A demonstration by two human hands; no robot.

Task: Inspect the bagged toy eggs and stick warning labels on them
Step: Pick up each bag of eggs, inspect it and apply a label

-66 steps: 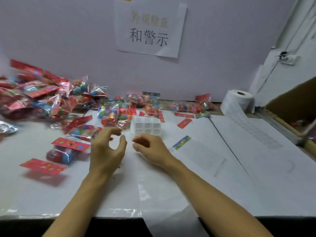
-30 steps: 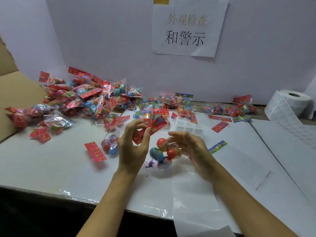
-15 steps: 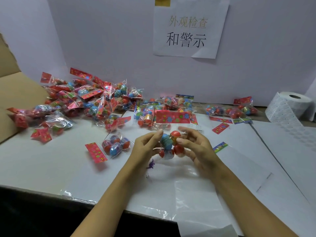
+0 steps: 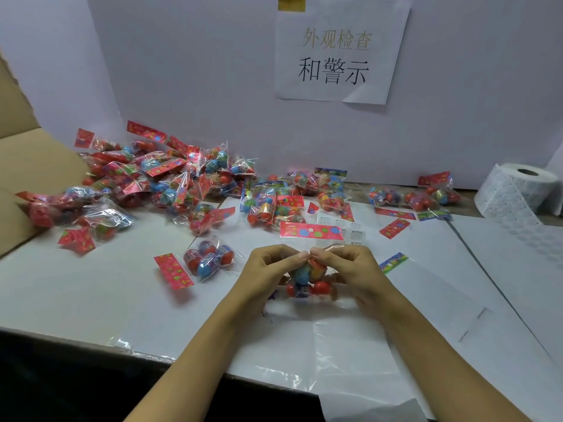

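Observation:
A clear bag of red and blue toy eggs (image 4: 307, 280) is held just above the white table, its red header card (image 4: 310, 231) pointing away from me. My left hand (image 4: 265, 269) grips its left side and my right hand (image 4: 350, 266) its right side, fingertips meeting on top. A small sheet of white warning labels (image 4: 344, 226) lies behind the bag, partly hidden by the card. Another bag of eggs (image 4: 207, 260) lies flat to the left.
A big heap of bagged eggs (image 4: 158, 184) fills the back left beside a cardboard box (image 4: 27, 184). Several more bags (image 4: 420, 197) lie at the back right. A roll of labels (image 4: 518, 190) stands far right. A paper sign (image 4: 338, 50) hangs on the wall.
Both hands picked a bag of eggs up from the table and turned it, header card now pointing away. My fingertips have closed together over the top of the bag.

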